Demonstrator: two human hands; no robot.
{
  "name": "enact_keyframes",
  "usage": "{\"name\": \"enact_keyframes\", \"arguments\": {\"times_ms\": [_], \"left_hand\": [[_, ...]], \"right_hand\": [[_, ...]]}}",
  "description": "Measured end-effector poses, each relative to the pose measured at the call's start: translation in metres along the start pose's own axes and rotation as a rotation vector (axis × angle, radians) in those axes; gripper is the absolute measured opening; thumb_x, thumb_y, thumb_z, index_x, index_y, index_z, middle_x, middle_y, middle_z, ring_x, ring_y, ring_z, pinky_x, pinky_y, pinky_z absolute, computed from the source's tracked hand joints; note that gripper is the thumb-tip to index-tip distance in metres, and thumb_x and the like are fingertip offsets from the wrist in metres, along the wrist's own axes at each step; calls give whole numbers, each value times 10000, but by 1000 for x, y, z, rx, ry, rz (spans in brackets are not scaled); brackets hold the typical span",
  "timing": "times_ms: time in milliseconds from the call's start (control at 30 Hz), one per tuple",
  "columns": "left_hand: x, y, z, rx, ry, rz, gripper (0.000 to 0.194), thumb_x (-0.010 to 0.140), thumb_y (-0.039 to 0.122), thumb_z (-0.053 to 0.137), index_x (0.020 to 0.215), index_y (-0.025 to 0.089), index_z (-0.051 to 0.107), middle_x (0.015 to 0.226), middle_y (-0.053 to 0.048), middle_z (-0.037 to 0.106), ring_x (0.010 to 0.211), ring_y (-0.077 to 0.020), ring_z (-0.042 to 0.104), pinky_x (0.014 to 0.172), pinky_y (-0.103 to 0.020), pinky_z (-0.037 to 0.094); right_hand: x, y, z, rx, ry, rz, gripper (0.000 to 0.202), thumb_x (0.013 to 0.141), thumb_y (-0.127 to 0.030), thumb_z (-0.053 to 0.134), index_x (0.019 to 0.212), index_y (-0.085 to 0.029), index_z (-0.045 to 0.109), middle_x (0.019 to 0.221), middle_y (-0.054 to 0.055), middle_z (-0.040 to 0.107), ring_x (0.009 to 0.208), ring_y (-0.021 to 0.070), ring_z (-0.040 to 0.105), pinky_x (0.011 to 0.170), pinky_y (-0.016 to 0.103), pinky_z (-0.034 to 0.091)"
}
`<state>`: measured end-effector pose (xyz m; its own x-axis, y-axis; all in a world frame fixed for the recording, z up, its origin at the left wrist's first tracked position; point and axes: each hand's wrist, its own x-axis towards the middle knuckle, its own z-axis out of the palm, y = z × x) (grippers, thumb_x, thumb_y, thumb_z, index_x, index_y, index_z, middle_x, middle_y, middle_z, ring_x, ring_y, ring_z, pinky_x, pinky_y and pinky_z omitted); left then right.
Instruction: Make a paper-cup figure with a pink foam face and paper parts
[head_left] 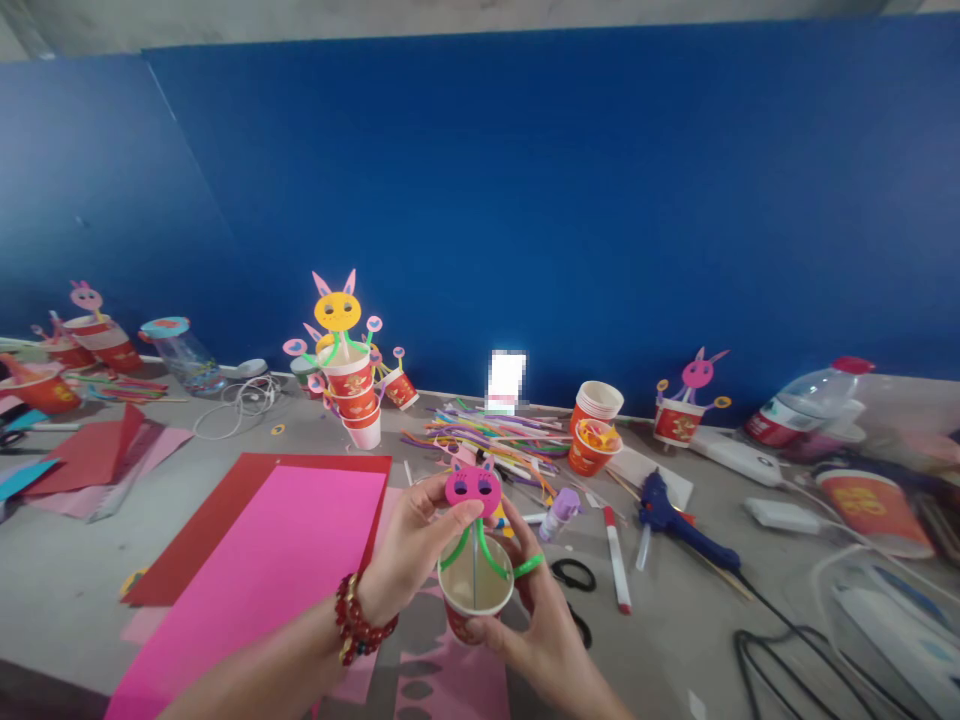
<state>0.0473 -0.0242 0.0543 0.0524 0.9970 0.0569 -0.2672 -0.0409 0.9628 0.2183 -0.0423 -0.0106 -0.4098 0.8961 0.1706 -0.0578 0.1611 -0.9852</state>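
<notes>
A red paper cup [491,590] with a white inside is tilted so that its mouth faces me. My right hand [544,630] is wrapped round its right side, thumb near the front. Above the rim, my left hand [405,550] pinches a magenta paper face [472,485] with drawn-on eyes, its thumb on the lower edge. A thin stem runs from the face down into the cup. Green pipe cleaners [491,548] curve inside the cup, and one sticks out over its right rim beside my right fingers.
Magenta and red paper sheets [300,540] lie left. Finished cup figures [337,312] stand behind. Loose pipe cleaners [499,430], stacked cups [598,402], a purple-capped bottle [559,512], a marker [617,560], black-handled scissors [574,574] and a corded blue glue gun [679,520] are behind and right.
</notes>
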Motion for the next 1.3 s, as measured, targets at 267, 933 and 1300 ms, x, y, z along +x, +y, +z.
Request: {"name": "enact_keyframes", "arguments": {"times_ms": [267,933,1300], "left_hand": [[-2,7,3,10,27,6,315,803,381,724,1050,186,721,984,-82,752,912,-221,678,833,-307,517],[-16,16,-4,527,-467,921,249,924,246,576,1167,263,626,1066,-46,752,1088,-227,615,1149,-515,200],[-23,23,-3,529,-438,796,242,887,238,612,1117,287,672,996,-32,775,1089,-246,623,1127,-479,239]], "right_hand": [[0,-1,0,-14,-4,2,1055,733,-436,798,1530,-336,114,1385,114,518,1256,306,527,1060,440,396],[1,-7,-14,-459,125,-488,798,847,-271,679,1506,-303,231,1366,114,576,1211,315,585,1031,467,467],[0,-1,-18,-507,80,-481,870,821,-237,683,1532,-321,188,1397,91,559,1240,333,558,1012,456,480]]}}
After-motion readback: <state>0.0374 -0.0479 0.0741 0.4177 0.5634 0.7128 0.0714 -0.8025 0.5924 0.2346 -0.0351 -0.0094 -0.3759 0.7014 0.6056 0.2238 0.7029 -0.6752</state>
